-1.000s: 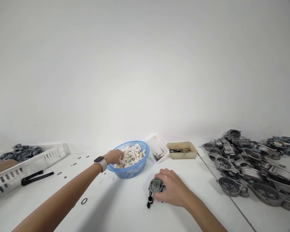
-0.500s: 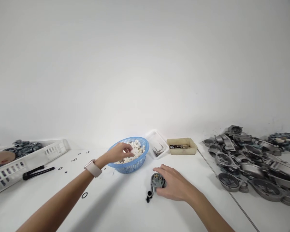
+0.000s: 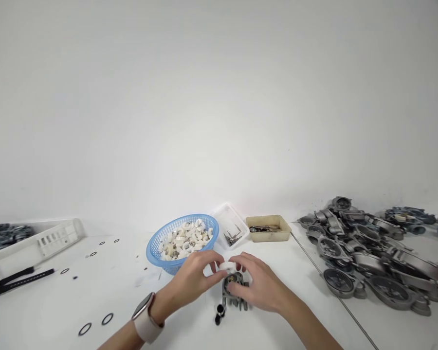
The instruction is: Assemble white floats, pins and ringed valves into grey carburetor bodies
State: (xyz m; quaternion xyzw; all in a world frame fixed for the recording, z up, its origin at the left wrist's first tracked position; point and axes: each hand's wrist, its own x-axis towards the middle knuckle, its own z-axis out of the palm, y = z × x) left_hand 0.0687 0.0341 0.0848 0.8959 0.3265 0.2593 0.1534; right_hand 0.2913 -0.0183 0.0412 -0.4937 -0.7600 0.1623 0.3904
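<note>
A small grey metal body (image 3: 233, 290) with a black knob (image 3: 219, 314) on its near side stands on the white table. My right hand (image 3: 259, 283) grips it from the right. My left hand (image 3: 193, 278), with a watch on the wrist, pinches a small white plastic part (image 3: 227, 266) just above the metal body; fingers of my right hand touch the part too. Behind my hands a blue basket (image 3: 156, 249) holds many more white parts (image 3: 185, 239).
A clear tray of thin metal pins (image 3: 230, 232) and a beige tray (image 3: 268, 229) stand behind the basket. Grey cast housings (image 3: 365, 253) are heaped at the right. A white crate (image 3: 32, 239), a black tool (image 3: 20, 281) and loose black O-rings (image 3: 95, 323) lie at the left.
My left hand left the blue basket with a white part and came back to the metal body. My right hand stayed on the body. The view shifted slightly to the right.
</note>
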